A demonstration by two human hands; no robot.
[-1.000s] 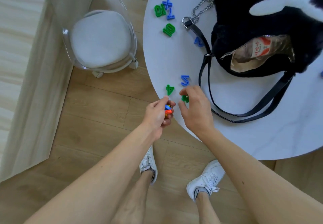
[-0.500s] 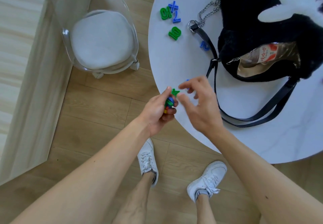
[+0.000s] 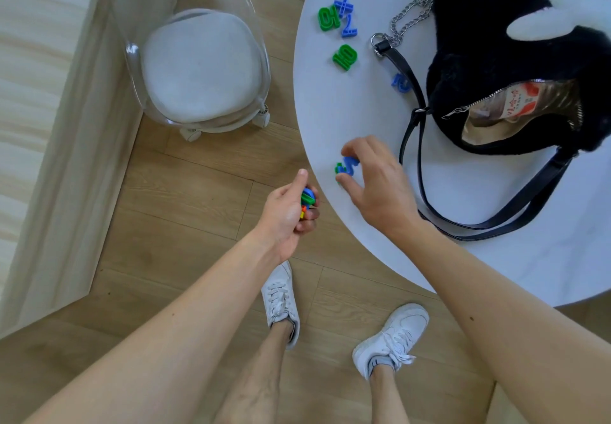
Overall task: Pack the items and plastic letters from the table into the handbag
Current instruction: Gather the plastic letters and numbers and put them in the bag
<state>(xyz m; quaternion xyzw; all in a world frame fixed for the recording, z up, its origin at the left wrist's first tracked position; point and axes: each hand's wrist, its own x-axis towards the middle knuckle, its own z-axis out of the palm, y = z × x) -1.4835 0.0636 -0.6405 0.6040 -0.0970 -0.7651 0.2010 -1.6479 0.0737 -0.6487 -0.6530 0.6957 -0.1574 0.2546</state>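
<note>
At the near rim of the round white table [image 3: 347, 119], the gathering step is in hand: the left hand [image 3: 287, 215], held just off the edge over the floor, has its fingers curled round a small clutch of plastic pieces [image 3: 307, 200] in blue, green, red and yellow, thumb raised. The right hand [image 3: 377, 180] is down on the tabletop with thumb and fingers bent around a blue piece [image 3: 349, 164] and a green piece [image 3: 339, 168]; the blur makes it hard to say whether it has pinched them or is only closing on them. As I judge it, the next move calls for lifting these two, adding them to the left hand's store or carrying them straight to the bag, then reaching for what lies farther off. Beyond the right hand a black strap [image 3: 489, 222] loops across the table to the furry black handbag [image 3: 496, 60], whose zip gapes on a packet already inside. A lone blue piece [image 3: 400, 84] lies just beside the strap; farther still sit a green ten [image 3: 345, 57] and a small cluster [image 3: 337, 17] of green and blue. Off the table stand a clear-shelled chair [image 3: 198, 66] with a grey cushion, wood flooring and a pale curtain.
</note>
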